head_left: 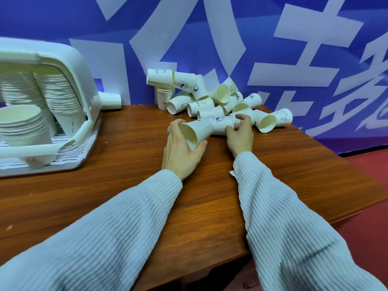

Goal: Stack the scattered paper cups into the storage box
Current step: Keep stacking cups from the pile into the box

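Here I see the left hand (181, 147) gripping one paper cup (196, 131) mouth-outward for nesting; the right hand (240, 133) curls round another cup (222, 124). Storage box (84, 68) lies at nine o'clock.

2 hands (182, 148), 1 storage box (69, 59)

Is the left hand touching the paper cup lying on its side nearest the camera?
Touching. The head view shows the left hand curled round the open rim of the paper cup, fingers over the top, thumb beneath it.
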`<state>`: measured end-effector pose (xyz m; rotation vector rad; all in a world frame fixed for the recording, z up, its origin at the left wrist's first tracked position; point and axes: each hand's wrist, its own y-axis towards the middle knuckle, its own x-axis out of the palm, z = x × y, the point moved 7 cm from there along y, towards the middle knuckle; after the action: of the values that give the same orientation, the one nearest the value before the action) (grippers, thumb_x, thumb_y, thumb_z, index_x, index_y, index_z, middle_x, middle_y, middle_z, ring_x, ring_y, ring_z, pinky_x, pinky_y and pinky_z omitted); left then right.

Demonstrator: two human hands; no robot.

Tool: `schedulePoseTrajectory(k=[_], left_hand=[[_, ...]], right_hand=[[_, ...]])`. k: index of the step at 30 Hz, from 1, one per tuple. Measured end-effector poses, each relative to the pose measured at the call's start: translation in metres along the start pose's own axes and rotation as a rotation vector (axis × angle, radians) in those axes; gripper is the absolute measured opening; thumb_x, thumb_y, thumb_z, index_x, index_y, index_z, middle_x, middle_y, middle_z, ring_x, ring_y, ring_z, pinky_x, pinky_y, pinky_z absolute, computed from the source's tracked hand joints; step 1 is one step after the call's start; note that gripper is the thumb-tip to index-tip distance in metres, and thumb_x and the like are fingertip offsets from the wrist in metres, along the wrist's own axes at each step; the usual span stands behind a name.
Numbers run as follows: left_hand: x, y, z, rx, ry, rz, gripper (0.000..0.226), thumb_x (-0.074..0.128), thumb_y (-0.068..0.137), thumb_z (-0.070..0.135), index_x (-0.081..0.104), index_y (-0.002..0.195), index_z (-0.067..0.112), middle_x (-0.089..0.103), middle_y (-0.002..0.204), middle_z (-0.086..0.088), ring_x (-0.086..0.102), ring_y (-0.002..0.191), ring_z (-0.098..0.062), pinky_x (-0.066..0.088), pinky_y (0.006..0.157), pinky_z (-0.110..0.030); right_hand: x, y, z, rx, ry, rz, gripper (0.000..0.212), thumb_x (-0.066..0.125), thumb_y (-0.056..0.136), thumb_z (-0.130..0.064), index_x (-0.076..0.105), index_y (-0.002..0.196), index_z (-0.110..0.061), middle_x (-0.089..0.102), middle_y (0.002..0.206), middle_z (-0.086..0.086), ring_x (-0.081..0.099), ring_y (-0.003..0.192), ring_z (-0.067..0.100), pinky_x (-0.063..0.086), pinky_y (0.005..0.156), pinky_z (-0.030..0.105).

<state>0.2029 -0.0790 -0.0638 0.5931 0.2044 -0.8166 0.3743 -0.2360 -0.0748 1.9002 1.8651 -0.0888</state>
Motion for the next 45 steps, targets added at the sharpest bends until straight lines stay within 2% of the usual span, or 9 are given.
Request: schedulePoseTrajectory(k=[7,12,16,21,26,34,38,42,45], left_hand=[[-0.026,-0.003,0.007,-0.048,-0.023,0.061,0.079,0.077,0.085,0.041,0.036,0.150,0.022,0.038,0.145,0.000,0.050,0.126,-0.021,0.041,0.100,-0.032],[-0.062,-0.017,0.010,-0.029,0.008,0.087,0.081,0.077,0.085,0.039,0.035,0.152,0.022,0.040,0.145,-0.001,0.050,0.128,-0.024,0.034,0.096,-0.026],[-0.117,-0.023,0.019,0.048,0.007,0.197,0.082,0.078,0.084,0.034,0.034,0.151,0.017,0.045,0.147,-0.006,0.046,0.133,-0.023,0.034,0.103,-0.027],[-0.220,-0.024,0.019,0.138,0.066,0.411,0.074,0.074,0.083,0.036,0.040,0.143,0.010,0.048,0.140,-0.009,0.047,0.129,-0.022,0.035,0.107,-0.027],[-0.327,-0.040,-0.006,0.068,0.041,0.678,0.069,0.071,0.089,0.031,0.038,0.146,0.011,0.044,0.141,-0.007,0.044,0.124,-0.013,0.028,0.102,-0.017],[-0.401,-0.058,-0.048,-0.042,0.105,0.734,0.071,0.068,0.092,0.038,0.034,0.151,0.016,0.039,0.142,-0.007,0.047,0.127,-0.024,0.044,0.110,-0.044],[-0.404,-0.052,-0.055,-0.058,0.115,0.692,0.072,0.066,0.094,0.042,0.034,0.153,0.016,0.036,0.146,-0.006,0.048,0.129,-0.024,0.043,0.111,-0.045],[-0.400,-0.039,-0.051,-0.025,0.154,0.631,0.069,0.063,0.096,0.043,0.034,0.155,0.021,0.037,0.148,-0.004,0.050,0.127,-0.019,0.042,0.104,-0.036],[-0.392,-0.024,-0.042,0.077,0.170,0.570,0.063,0.059,0.100,0.036,0.032,0.156,0.028,0.034,0.154,-0.006,0.045,0.132,-0.018,0.042,0.105,-0.037]], right_hand=[[-0.010,-0.030,-0.004,0.081,0.271,-0.048,0.035,0.066,0.086,-0.010,0.064,0.119,-0.021,0.073,0.094,0.001,0.072,0.092,0.024,0.058,0.085,0.045],[-0.015,-0.064,-0.034,0.035,0.320,-0.046,0.029,0.067,0.087,-0.006,0.069,0.114,-0.016,0.069,0.084,-0.003,0.065,0.078,0.013,0.054,0.078,0.035],[-0.007,-0.092,-0.095,-0.135,0.326,-0.092,0.018,0.069,0.089,-0.004,0.067,0.088,-0.021,0.066,0.081,0.000,0.060,0.077,0.010,0.050,0.076,0.026],[0.043,-0.133,-0.190,-0.404,0.327,-0.249,0.007,0.072,0.094,-0.012,0.070,0.088,-0.015,0.068,0.086,0.000,0.059,0.072,-0.005,0.047,0.071,0.013],[0.123,-0.180,-0.261,-0.593,0.307,-0.426,0.004,0.069,0.096,-0.022,0.071,0.093,-0.025,0.070,0.086,-0.015,0.065,0.085,0.001,0.055,0.084,0.032],[0.207,-0.233,-0.317,-0.926,-0.188,-0.508,0.023,0.056,0.103,-0.029,0.071,0.120,-0.028,0.074,0.121,-0.005,0.065,0.114,0.023,0.053,0.096,0.044],[0.239,-0.243,-0.304,-0.985,-0.501,-0.693,0.031,0.050,0.104,-0.032,0.068,0.129,-0.029,0.070,0.131,0.000,0.062,0.122,0.028,0.050,0.103,0.046],[0.247,-0.251,-0.285,-1.059,-0.604,-0.621,0.039,0.056,0.102,-0.048,0.068,0.131,-0.026,0.032,0.164,0.013,0.036,0.148,0.035,0.031,0.121,0.051],[0.250,-0.249,-0.278,-0.869,-0.406,-0.732,0.026,0.062,0.101,-0.040,0.069,0.117,-0.020,0.020,0.170,0.013,0.046,0.143,0.031,0.036,0.117,0.040]])
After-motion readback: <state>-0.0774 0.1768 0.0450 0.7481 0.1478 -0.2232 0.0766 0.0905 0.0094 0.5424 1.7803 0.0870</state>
